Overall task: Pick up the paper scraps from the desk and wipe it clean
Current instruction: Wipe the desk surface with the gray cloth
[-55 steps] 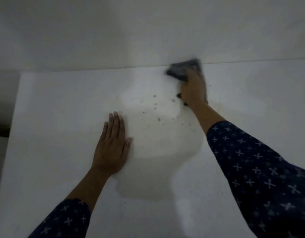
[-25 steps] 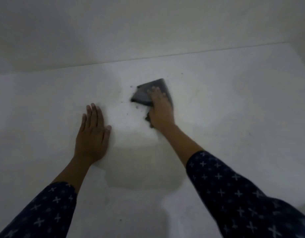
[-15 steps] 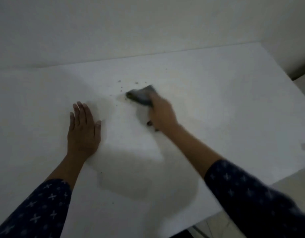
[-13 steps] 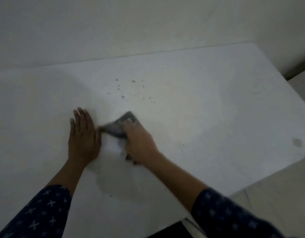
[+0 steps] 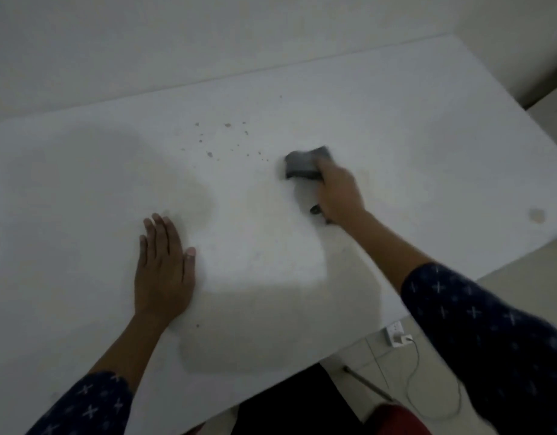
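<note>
Here the white counter fills the view. The left hand lies flat and spread on its near left part. The right hand, at centre right, presses a dark cloth in its grip. Small dark specks lie scattered just left of the cloth.

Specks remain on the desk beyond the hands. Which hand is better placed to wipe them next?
The right hand: it already holds the dark cloth, just right of the specks. The left hand lies flat and empty on the desk, nearer the person.
</note>
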`<state>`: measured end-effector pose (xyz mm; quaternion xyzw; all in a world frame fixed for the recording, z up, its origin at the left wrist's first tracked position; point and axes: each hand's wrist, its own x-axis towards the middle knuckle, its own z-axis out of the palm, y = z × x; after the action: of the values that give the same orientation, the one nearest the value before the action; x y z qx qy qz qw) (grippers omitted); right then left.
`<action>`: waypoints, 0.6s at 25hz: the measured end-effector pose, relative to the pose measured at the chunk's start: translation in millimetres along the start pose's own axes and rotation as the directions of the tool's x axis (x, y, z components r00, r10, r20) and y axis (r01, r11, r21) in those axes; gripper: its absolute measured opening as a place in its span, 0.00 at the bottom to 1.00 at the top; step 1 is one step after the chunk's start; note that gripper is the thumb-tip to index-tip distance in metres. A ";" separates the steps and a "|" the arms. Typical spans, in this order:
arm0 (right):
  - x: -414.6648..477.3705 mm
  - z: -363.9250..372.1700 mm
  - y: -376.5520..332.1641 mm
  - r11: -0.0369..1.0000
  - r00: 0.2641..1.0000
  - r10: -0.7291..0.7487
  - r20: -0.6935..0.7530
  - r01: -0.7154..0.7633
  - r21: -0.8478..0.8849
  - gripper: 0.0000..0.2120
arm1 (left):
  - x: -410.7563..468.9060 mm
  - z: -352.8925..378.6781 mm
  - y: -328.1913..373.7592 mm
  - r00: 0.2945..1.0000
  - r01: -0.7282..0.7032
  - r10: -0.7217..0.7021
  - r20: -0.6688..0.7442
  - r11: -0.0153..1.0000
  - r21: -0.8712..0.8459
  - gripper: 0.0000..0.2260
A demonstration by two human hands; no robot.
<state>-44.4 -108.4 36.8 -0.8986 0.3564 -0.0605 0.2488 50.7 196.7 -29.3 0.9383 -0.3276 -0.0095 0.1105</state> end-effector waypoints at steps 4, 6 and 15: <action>-133.9 69.6 -79.1 0.885 0.776 -0.452 0.440 0.452 0.112 0.30 | -2.5 -5.5 2.3 1.000 -0.021 0.021 0.019 1.000 0.021 0.30; -133.4 83.0 -61.2 0.854 0.738 -0.509 0.442 0.498 0.152 0.37 | -5.0 -4.9 3.2 1.000 -0.018 0.018 0.012 1.000 0.025 0.30; -21.5 -15.9 47.3 0.997 0.997 0.075 -0.026 -0.074 0.028 0.21 | -9.6 1.3 3.4 1.000 0.017 -0.018 0.015 0.999 0.032 0.31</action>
<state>-93.7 -129.8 29.0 -0.8803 0.3921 -0.0683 0.2583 40.9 199.8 -30.4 0.9426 -0.3203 -0.0123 0.0931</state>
